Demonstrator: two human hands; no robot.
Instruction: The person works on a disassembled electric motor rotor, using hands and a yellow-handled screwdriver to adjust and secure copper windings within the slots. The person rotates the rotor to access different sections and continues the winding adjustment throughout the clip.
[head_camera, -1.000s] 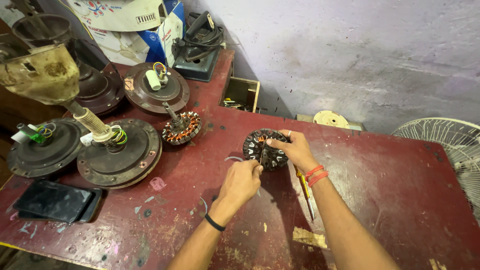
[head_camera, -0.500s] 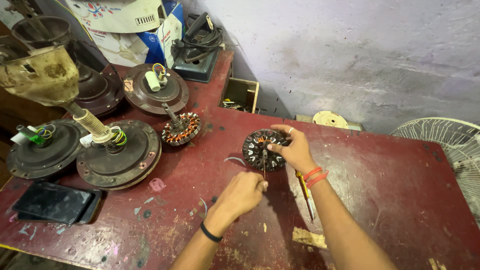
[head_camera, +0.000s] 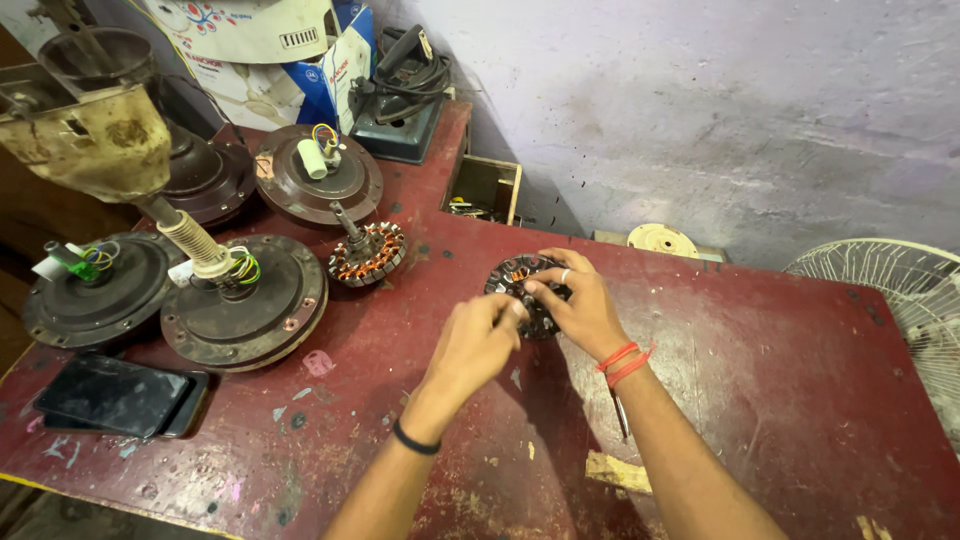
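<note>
On the table: work surface: a worn, dark red table (head_camera: 760, 380), scratched and flecked with paint, set against a pale wall.
Wound motor core: a round dark core (head_camera: 518, 290) with copper-coloured windings lies flat near the middle of the table, partly covered by both hands.
Left hand: the left hand (head_camera: 478, 340), a black band at its wrist, is curled with its fingertips pinched together at the core's near edge; what, if anything, sits between them cannot be told.
Right hand: the right hand (head_camera: 580, 305), with a ring on one finger and orange thread at the wrist, rests on top of the core, fingers bent over its rim and gripping it.
Second core: another copper-wound core with a shaft (head_camera: 366, 252) stands just left of the first, apart from the hands.
Fan motor housings: several round dark housings (head_camera: 245, 305) with coloured wires lie at the left of the table.
Phone: a dark phone (head_camera: 115, 395) lies flat near the left front edge.
Wood scrap: a pale wood chip (head_camera: 617, 472) lies beside the right forearm.
Fan guard: a white wire guard (head_camera: 890, 280) shows at the right edge.
Boxes: cardboard boxes (head_camera: 300, 50) are stacked at the far left corner.
</note>
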